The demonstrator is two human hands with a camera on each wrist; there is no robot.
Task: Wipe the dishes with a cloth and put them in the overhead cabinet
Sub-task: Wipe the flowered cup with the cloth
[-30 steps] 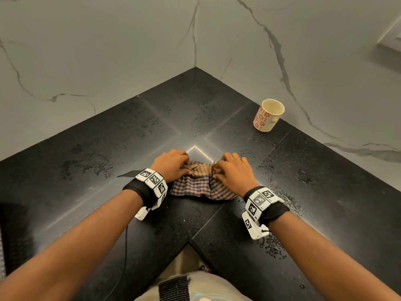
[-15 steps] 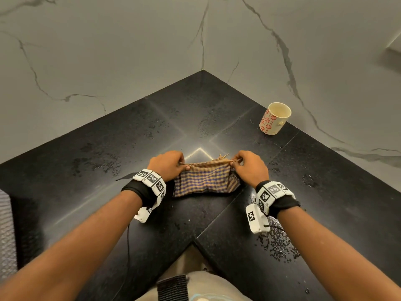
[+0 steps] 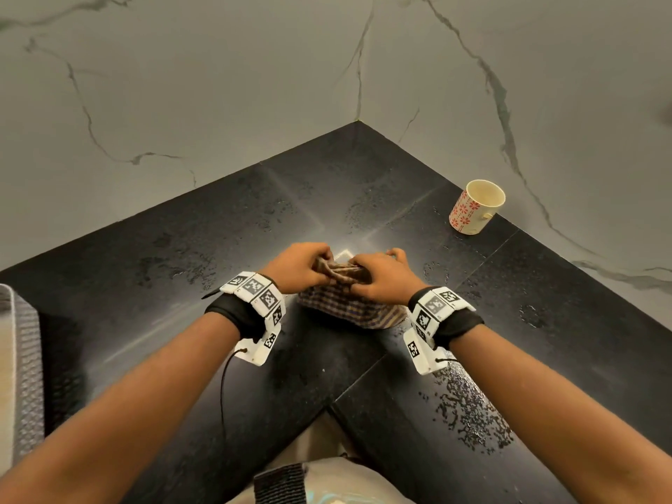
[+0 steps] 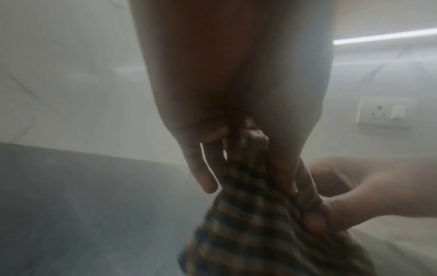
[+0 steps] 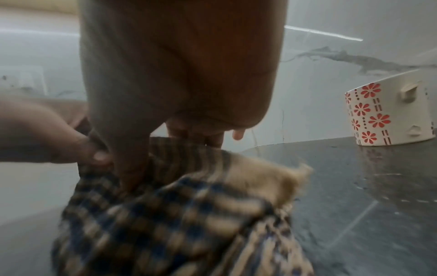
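Observation:
A brown and blue checked cloth [image 3: 349, 307] hangs bunched over the black counter [image 3: 182, 303], held at its top edge by both hands. My left hand [image 3: 302, 265] pinches the cloth's left part; in the left wrist view the cloth [image 4: 255, 224] runs down from between my thumb and fingers. My right hand [image 3: 378, 274] grips the right part, close against the left hand; the cloth [image 5: 189, 214] looks blurred below it. A cream mug with red flowers [image 3: 476, 207] stands upright at the back right by the wall, also seen as the mug [image 5: 390, 112] in the right wrist view.
Marble walls [image 3: 218, 85] meet in a corner behind the L-shaped counter. Water drops [image 3: 472, 412] lie on the counter by my right forearm. A grey mesh mat [image 3: 22, 358] shows at the left edge. A wall socket [image 4: 383, 112] sits to the right.
The hands stretched the cloth out wide half a second ago; now they have come together again, bunching its top edge, and the cloth is lifted a little off the counter.

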